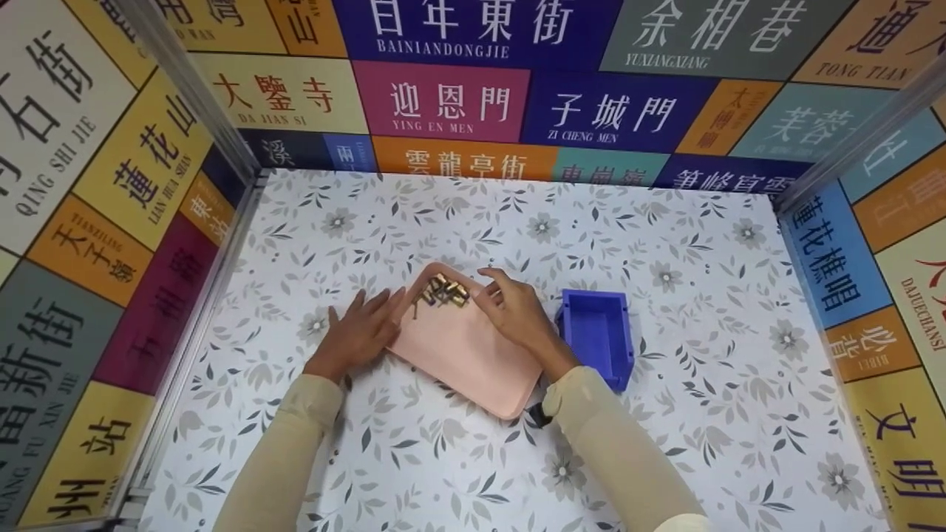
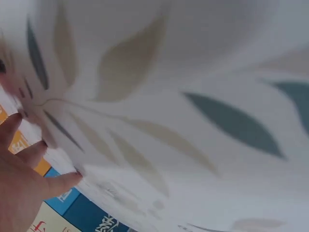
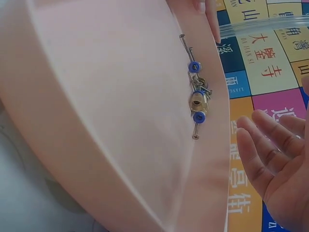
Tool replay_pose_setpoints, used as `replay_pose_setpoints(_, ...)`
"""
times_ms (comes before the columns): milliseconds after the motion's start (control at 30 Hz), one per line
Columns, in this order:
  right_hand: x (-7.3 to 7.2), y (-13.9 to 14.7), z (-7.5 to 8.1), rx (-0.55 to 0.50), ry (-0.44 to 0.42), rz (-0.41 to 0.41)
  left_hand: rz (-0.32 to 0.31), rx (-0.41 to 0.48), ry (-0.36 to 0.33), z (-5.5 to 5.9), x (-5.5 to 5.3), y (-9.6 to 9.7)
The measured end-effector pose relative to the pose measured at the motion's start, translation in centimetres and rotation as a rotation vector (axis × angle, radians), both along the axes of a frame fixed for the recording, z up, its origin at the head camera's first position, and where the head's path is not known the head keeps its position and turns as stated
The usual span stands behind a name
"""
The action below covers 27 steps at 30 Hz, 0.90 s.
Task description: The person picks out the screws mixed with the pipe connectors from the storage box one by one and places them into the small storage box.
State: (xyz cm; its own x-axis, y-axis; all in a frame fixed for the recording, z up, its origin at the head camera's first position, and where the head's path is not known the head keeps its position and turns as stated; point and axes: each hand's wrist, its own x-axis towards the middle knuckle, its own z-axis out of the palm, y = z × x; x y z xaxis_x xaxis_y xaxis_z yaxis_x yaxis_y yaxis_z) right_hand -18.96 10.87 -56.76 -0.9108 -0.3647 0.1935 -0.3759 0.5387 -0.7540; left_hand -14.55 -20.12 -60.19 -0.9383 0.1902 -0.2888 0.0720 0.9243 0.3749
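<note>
A pink tray [image 1: 465, 355] lies at a slant on the table. In its far corner sits a small pile of screws [image 3: 195, 131] and brass fittings [image 1: 452, 288], some with blue rings [image 3: 194, 66]. My left hand [image 1: 358, 334] is at the tray's left side, its fingertips at the rim; the left wrist view shows those fingers [image 2: 60, 183] spread. Just over the tray's right rim hovers my right hand [image 1: 517, 310], its fingers loosely bent. Nothing shows between the right hand's fingers [image 3: 275, 133] in the right wrist view.
To the right of the tray stands a blue plastic bin [image 1: 597, 332], close beside the right wrist. A leaf-patterned cloth [image 1: 443, 473] covers the table. Printed sign panels [image 1: 443, 100] wall it in at the back and on both sides.
</note>
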Motion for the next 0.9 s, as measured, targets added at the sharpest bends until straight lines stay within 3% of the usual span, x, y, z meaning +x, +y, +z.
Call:
replay_pose_setpoints(267, -0.6, -1.2, -0.7, -0.004, -0.002, 0.034, -0.001, 0.037, 0.001, -0.5, 0.0, -0.2)
replay_pose_setpoints(667, -1.0, -2.8, -1.3, -0.022, -0.101, 0.084, -0.005, 0.042, 0.041, -0.7, 0.1, -0.3)
replay_pose_setpoints(900, -1.3, -3.4, -1.6, -0.076, -0.162, 0.099, 0.006, 0.054, 0.025, -1.1, -0.1, -0.3)
